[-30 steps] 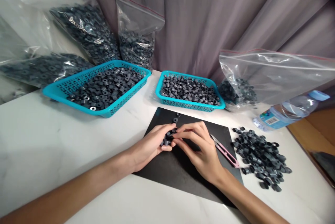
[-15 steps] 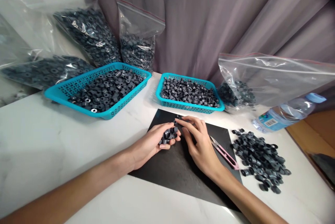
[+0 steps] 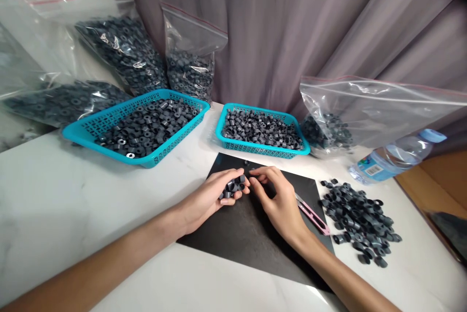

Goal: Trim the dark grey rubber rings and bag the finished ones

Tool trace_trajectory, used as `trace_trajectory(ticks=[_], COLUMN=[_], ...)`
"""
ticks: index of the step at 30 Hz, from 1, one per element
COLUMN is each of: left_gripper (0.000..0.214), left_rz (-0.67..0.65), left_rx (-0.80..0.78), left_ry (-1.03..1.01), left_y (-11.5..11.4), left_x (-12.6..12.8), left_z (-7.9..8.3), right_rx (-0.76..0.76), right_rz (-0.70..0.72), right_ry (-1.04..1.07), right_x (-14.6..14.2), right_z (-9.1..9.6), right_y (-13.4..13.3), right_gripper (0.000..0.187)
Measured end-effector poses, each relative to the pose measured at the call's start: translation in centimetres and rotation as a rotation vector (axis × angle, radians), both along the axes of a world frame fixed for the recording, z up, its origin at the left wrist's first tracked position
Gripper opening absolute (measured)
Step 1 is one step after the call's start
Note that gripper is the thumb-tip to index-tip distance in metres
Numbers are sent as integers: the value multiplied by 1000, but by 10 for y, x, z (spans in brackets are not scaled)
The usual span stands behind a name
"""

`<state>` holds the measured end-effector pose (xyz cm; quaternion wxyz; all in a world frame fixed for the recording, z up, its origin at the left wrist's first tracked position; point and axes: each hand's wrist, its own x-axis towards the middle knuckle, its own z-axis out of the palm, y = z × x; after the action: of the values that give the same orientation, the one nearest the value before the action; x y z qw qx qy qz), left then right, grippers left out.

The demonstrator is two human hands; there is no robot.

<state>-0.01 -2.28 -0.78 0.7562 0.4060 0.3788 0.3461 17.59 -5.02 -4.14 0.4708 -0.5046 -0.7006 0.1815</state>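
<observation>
My left hand (image 3: 222, 186) is curled around a handful of small black rings (image 3: 232, 187), short tube-like pieces heaped in its palm. Close to its fingertips is my right hand (image 3: 275, 192), with its fingers bent and a small gap between thumb and forefinger. Nothing shows in that gap. Both hands are over a black mat (image 3: 233, 244). Near the mat's far edge, just beyond the right fingers, a loose black ring (image 3: 247, 162) lies. Pink-handled thread snips (image 3: 314, 215) rest on the mat beside my right wrist, their blade ends partly hidden.
Two turquoise baskets, a left one (image 3: 156, 160) and a right one (image 3: 260, 148), hold many black rings. A ring pile (image 3: 361, 219) lies on the white table (image 3: 91, 190). Filled zip bags (image 3: 124, 49) stand behind; an open bag (image 3: 328, 127) and a water bottle (image 3: 397, 156) are right.
My right forefinger has drawn back from beside the left thumb and bent toward its own thumb. The left hand still holds the rings. The whole view has shifted slightly.
</observation>
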Motion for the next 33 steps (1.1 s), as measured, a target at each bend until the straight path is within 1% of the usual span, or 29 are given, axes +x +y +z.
trace_trajectory(ticks=[2,5,9,12,15,19,22,25,28,30,33], left_gripper=[22,18,13,14,14,13,12,12,11,11,11], left_rz=[-4,-3,32,33,41,80,108,137,201,222,203], left_rx=[-7,-40,-71,-71,-62,-101,-103,-134,-200,-212,-190], left_ry=[-1,-19,-35,-34,-5,45,19,-29,-26,-13,-1], left_y=[-1,-2,-2,-2,-3,-6,-10,-15,-21,-23,-23], left_x=[0,0,0,0,1,1,3,6,10,12,11], left_z=[-1,-3,-5,-5,-3,-5,-5,-2,3,3,-1], right_rx=[23,98,213,254,277,305,344,341,326,317,309], right_rz=[-32,7,127,191,181,148,145,157,137,134,154], right_ry=[57,73,-46,-163,-209,-231,-263,-210,-108,-97,-152], right_x=[-1,-3,-6,-7,-7,-6,-6,-7,-8,-8,-6], right_z=[2,3,3,2,-1,-2,-1,0,1,1,0], right_y=[-3,-10,-17,-19,-18,-18,-18,-19,-19,-19,-19], right_gripper=[6,4,17,29,37,45,50,48,36,30,37])
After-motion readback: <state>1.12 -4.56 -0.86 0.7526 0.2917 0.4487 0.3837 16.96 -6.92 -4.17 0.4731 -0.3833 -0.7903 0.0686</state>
